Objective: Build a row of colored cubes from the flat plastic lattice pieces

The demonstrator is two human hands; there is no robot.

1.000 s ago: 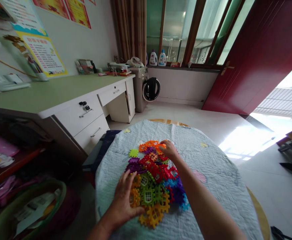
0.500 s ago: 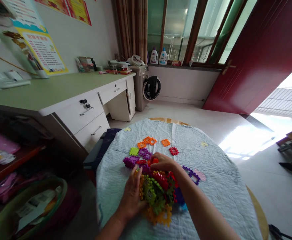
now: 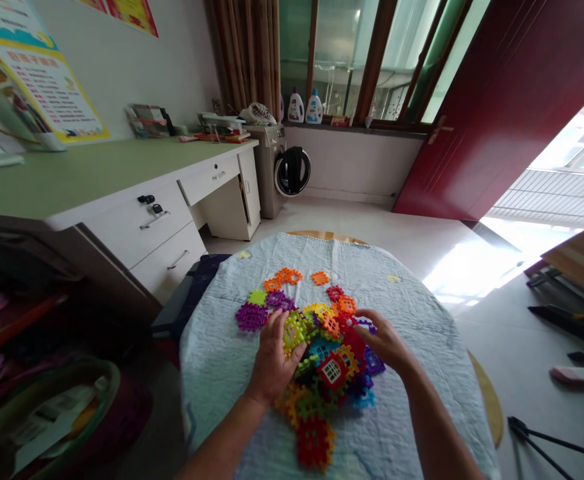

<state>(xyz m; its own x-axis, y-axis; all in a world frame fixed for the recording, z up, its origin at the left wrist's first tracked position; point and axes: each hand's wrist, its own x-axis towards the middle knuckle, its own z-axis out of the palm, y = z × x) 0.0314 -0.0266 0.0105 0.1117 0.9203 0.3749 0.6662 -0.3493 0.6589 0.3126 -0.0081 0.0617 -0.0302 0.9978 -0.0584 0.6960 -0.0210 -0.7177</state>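
Observation:
A heap of notched plastic building tiles lies on the cloth-covered table between my hands. My left hand [image 3: 273, 357] rests at the heap's left side, thumb and fingers apart around a lime-green tile [image 3: 293, 333], touching its edge. At the right side is my right hand [image 3: 386, 341], fingers spread beside a red tile [image 3: 347, 324]; no tile is clearly gripped there. A red tile with a white window [image 3: 331, 371] sits on top of the heap. A dark red tile [image 3: 315, 441] lies nearest to me. Lower tiles are partly hidden.
Beyond the heap lie orange tiles [image 3: 320, 278], purple tiles [image 3: 252, 317] and a green tile [image 3: 257, 297]. The pale blue cloth [image 3: 422, 400] covers the round table. A desk [image 3: 122, 163] stands left, a basket [image 3: 112, 400] lower left, and a washing machine [image 3: 271, 173] behind.
My hands have moved apart, the right one drawing back to the heap's right side. The tiles are spread wider, with yellow, orange and blue ones now exposed. The view has shifted slightly right.

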